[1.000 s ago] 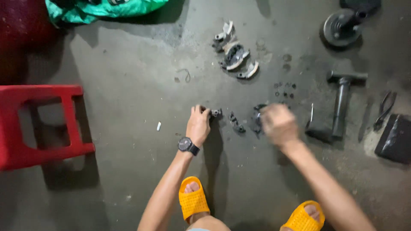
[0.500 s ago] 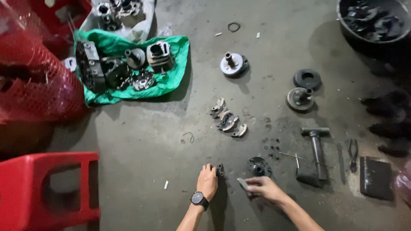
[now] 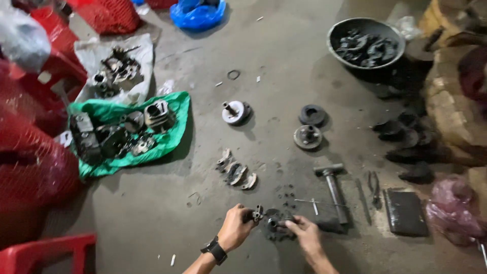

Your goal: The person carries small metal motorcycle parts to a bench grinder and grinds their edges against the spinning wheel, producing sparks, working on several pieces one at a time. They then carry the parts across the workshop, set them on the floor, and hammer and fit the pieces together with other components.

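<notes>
On the near concrete floor (image 3: 284,101), the left hand (image 3: 235,228) grips a small dark metal part (image 3: 256,214) while the right hand (image 3: 303,231) pinches the round greasy assembly (image 3: 276,229) beside it, brake shoes (image 3: 236,171) lying just beyond.

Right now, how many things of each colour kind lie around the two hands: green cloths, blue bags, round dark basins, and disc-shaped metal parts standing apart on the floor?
Green cloth: 1
Blue bag: 1
Round dark basin: 1
Disc-shaped metal parts: 3
Total: 6
The left hand and right hand each touch small dark metal parts on the floor.
</notes>
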